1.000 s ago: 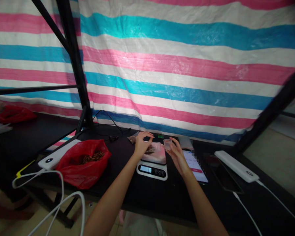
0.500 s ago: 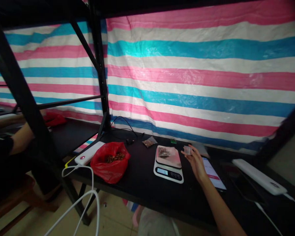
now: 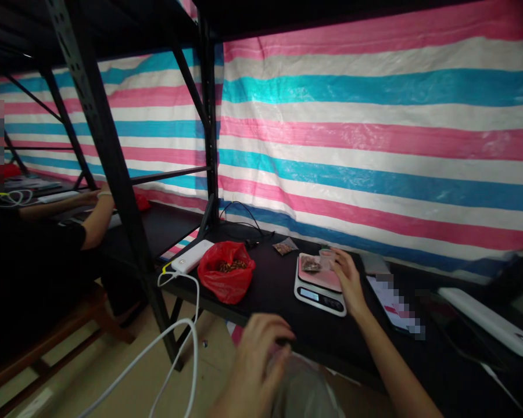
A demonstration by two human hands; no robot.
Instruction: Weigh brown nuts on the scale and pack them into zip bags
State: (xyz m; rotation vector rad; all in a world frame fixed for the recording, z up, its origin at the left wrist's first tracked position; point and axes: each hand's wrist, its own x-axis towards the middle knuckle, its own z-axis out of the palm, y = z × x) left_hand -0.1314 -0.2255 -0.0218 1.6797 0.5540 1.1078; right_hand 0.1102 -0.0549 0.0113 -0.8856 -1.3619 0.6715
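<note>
My right hand [image 3: 347, 277] reaches over the pink-topped kitchen scale [image 3: 320, 287] and pinches a small clear cup [image 3: 326, 257] at its fingertips. A little clear packet of brown bits [image 3: 310, 265] lies on the scale's platform. My left hand [image 3: 253, 360] is low, below the front edge of the black table [image 3: 279, 290]. Its fingers curl onto a clear plastic bag [image 3: 307, 389] in my lap; the hand is slightly blurred.
A red bag of brown pieces [image 3: 226, 271] and a white power bank [image 3: 190, 256] with white cables sit left of the scale. A second small packet [image 3: 285, 247] lies behind. A phone [image 3: 394, 302] and another power bank [image 3: 490, 322] lie right. A co-worker's arm [image 3: 93, 217] rests at the neighbouring bench.
My left hand left the scale and dropped to the plastic bag below the table. My right hand carried the cup over the scale. The view swung left, showing the co-worker.
</note>
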